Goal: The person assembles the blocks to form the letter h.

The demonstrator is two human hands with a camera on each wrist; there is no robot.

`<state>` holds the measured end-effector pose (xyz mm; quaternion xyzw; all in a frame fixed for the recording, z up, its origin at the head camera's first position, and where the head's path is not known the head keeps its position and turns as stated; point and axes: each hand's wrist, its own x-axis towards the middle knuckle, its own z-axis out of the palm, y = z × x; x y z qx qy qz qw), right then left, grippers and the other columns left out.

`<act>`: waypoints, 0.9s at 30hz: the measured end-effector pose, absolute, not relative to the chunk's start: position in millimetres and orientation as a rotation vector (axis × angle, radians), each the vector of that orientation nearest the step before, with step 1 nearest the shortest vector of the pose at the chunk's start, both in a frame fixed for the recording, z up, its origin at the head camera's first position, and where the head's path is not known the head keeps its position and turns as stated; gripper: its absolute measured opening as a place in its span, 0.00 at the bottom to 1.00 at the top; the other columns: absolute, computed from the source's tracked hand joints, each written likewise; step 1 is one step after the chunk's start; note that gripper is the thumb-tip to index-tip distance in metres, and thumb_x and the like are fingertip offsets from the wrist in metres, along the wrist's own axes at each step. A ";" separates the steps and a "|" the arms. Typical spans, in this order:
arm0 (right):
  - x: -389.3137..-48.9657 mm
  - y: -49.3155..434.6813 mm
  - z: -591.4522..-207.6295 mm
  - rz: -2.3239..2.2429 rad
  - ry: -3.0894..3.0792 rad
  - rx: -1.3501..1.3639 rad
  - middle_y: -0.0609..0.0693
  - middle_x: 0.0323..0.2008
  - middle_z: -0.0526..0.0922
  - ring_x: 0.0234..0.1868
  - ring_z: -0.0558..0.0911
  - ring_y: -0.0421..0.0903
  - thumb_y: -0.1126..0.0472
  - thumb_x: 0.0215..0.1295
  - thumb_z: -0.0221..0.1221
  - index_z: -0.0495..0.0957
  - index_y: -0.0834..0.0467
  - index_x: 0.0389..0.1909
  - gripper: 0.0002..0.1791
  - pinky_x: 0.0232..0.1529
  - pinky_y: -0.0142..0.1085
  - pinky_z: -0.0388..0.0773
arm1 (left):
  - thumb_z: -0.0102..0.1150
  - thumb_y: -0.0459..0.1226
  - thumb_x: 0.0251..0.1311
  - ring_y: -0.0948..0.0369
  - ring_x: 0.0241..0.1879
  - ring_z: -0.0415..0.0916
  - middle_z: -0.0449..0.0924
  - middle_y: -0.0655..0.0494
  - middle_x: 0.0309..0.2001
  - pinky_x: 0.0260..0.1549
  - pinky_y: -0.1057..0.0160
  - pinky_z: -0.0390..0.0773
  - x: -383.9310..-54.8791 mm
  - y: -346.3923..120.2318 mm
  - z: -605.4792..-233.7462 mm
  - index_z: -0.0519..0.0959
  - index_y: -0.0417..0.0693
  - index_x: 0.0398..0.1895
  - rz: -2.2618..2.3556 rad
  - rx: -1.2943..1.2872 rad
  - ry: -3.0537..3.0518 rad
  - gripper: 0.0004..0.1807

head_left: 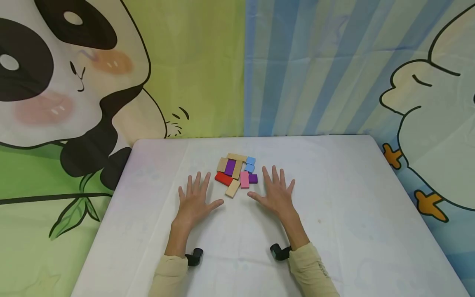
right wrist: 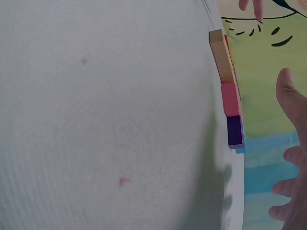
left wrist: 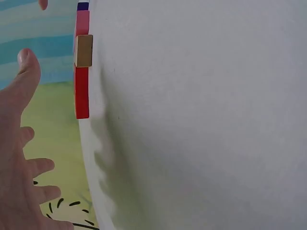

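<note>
A flat cluster of small blocks lies mid-table in the head view. It includes a red block, a pink block, a purple block, a smaller purple block, two blue blocks and several plain wooden blocks. To the left of them my left hand is held with fingers spread, nearest the red block. On the other side my right hand is likewise spread, nearest the small purple block. Neither hand holds anything. Both wrist views show the hands raised above the tabletop, apart from the blocks.
The blocks lie on a white-covered table. Behind it hangs a printed curtain with a panda on the left and a white bird on the right. A small black camera mount is worn at each wrist.
</note>
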<state>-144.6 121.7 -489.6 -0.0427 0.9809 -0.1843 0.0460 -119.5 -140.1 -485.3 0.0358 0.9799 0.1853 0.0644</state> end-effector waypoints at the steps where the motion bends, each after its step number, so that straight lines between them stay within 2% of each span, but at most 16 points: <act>1: -145.0 120.7 -489.9 -0.561 2.995 -0.136 0.59 0.78 0.43 0.78 0.40 0.64 0.25 0.53 0.55 0.44 0.46 0.78 0.57 0.67 0.74 0.33 | 0.60 0.64 0.52 0.39 0.77 0.30 0.37 0.44 0.79 0.67 0.26 0.35 -119.5 -140.1 -484.8 0.41 0.60 0.79 0.571 0.114 2.959 0.57; 19: -144.3 101.0 -489.7 -0.548 3.003 -0.257 0.58 0.78 0.47 0.78 0.44 0.63 0.24 0.50 0.57 0.47 0.45 0.77 0.57 0.68 0.74 0.37 | 0.63 0.60 0.54 0.39 0.77 0.34 0.40 0.44 0.79 0.68 0.27 0.36 -115.7 -137.4 -482.5 0.46 0.59 0.78 0.573 0.161 2.927 0.53; 27: -143.7 89.3 -496.7 -0.494 3.010 -0.323 0.56 0.77 0.50 0.78 0.47 0.62 0.26 0.49 0.59 0.50 0.46 0.76 0.57 0.69 0.72 0.41 | 0.61 0.57 0.58 0.39 0.77 0.36 0.42 0.43 0.78 0.69 0.29 0.40 -112.2 -140.5 -482.4 0.47 0.57 0.78 0.572 0.137 2.936 0.50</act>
